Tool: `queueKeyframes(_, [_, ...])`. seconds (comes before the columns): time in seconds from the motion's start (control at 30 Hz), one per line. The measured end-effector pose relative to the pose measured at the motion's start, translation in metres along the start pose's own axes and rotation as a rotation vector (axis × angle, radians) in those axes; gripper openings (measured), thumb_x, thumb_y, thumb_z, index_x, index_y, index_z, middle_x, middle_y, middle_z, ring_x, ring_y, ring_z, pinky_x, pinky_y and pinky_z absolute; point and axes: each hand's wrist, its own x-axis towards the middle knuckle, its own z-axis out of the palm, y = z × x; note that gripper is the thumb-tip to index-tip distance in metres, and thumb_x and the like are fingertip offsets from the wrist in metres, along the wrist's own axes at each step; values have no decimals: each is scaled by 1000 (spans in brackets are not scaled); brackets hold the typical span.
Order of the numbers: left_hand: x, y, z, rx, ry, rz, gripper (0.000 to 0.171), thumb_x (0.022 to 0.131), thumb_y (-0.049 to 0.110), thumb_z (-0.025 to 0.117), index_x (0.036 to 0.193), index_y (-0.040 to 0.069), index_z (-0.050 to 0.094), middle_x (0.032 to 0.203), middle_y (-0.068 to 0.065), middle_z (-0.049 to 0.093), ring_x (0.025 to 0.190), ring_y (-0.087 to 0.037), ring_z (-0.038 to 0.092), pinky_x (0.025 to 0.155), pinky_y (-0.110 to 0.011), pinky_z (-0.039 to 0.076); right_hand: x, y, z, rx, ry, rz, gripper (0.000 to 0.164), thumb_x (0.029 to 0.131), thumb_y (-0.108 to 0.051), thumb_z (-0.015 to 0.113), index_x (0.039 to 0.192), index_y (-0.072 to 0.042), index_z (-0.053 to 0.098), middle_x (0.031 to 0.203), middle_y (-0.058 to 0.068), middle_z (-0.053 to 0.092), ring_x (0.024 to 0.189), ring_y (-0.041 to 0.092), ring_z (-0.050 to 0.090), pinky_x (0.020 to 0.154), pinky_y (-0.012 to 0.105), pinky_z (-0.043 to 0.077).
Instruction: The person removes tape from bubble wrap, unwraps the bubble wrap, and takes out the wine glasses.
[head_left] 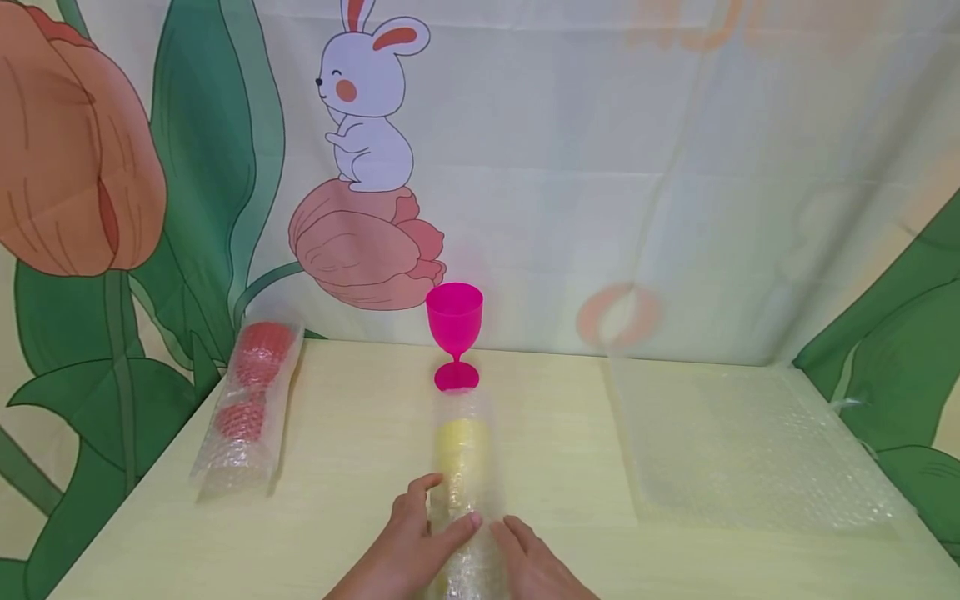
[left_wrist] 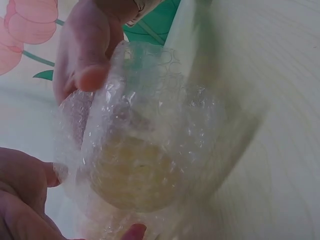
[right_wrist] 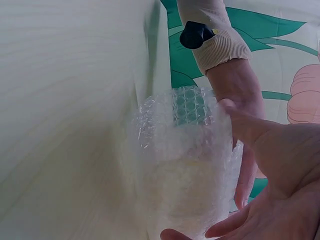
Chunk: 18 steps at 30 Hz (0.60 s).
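Observation:
A yellow item [head_left: 462, 450] lies rolled in bubble wrap [head_left: 480, 492] in front of me, pointing away from me. My left hand [head_left: 412, 533] holds the roll from its left side, thumb across the top and fingers round the side. Along its right edge is my right hand [head_left: 536, 562], fingers extended against the plastic. Both wrist views look into the loose near end of the wrap [left_wrist: 150, 75], where the item's rounded yellow end [left_wrist: 137, 175] shows through; its kind is blurred by the plastic. Just beyond the roll's far end stands a bright pink goblet [head_left: 455, 321], upright.
On the left of the pale table [head_left: 360, 467] lies a bubble-wrapped red item [head_left: 251, 379]. A flat sheet of bubble wrap [head_left: 750, 450] covers the table's right part. Behind hangs a printed cloth [head_left: 540, 208] with a rabbit and tulips.

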Motion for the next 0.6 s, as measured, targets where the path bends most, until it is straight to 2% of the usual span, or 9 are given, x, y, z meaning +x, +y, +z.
queueKeyframes(0.07, [0, 0, -1, -6, -14, 13, 78, 98, 44, 67, 151, -2, 33, 133, -27, 45, 111, -38, 58, 97, -62, 45, 2, 7, 6, -29, 5, -19, 105, 84, -62, 77, 153, 6, 37, 153, 26, 41, 137, 40, 47, 107, 49, 46])
queueKeyframes(0.13, [1, 1, -3, -16, -33, 17, 70, 101, 37, 61, 152, -3, 33, 133, -29, 46, 115, -41, 56, 99, -63, 43, 7, 22, 18, -48, 24, -48, 107, 84, -67, 73, 155, 5, 35, 154, 25, 40, 137, 38, 47, 106, 47, 46])
queueKeyframes(0.27, [4, 3, -8, -67, -116, -45, 63, 101, 28, 48, 156, 2, 30, 138, -29, 49, 107, -41, 59, 95, -62, 44, 23, 58, 46, -81, 28, -40, 117, 81, -82, 63, 160, -3, 29, 160, 20, 35, 141, 34, 45, 106, 47, 47])
queueKeyframes(0.37, [5, 3, -11, -79, -167, -95, 65, 98, 24, 43, 159, 7, 27, 134, -23, 54, 94, -36, 60, 88, -57, 46, 32, 76, 57, -68, -16, 1, 120, 79, -88, 56, 163, -9, 26, 164, 15, 31, 145, 31, 41, 108, 47, 45])
queueKeyframes(0.47, [5, 4, -10, -97, -154, -63, 71, 92, 15, 48, 159, 4, 28, 137, -33, 51, 98, -37, 60, 80, -52, 50, 36, 83, 57, -29, -65, 9, 117, 81, -86, 56, 164, -8, 26, 166, 15, 29, 147, 33, 38, 109, 50, 43])
queueKeyframes(0.5, [4, 4, -9, -83, -148, -54, 73, 90, 14, 50, 158, 4, 28, 138, -35, 49, 101, -38, 60, 81, -52, 50, 36, 82, 55, -14, -77, 14, 116, 82, -86, 55, 163, -9, 27, 167, 14, 28, 148, 32, 37, 110, 50, 43])
queueKeyframes(0.6, [3, 4, -8, -48, -147, -35, 80, 86, 13, 60, 158, 4, 28, 144, -40, 42, 112, -41, 59, 85, -56, 51, 29, 66, 44, 20, -80, 23, 104, 91, -79, 52, 161, -5, 31, 165, 16, 32, 146, 35, 40, 110, 52, 43])
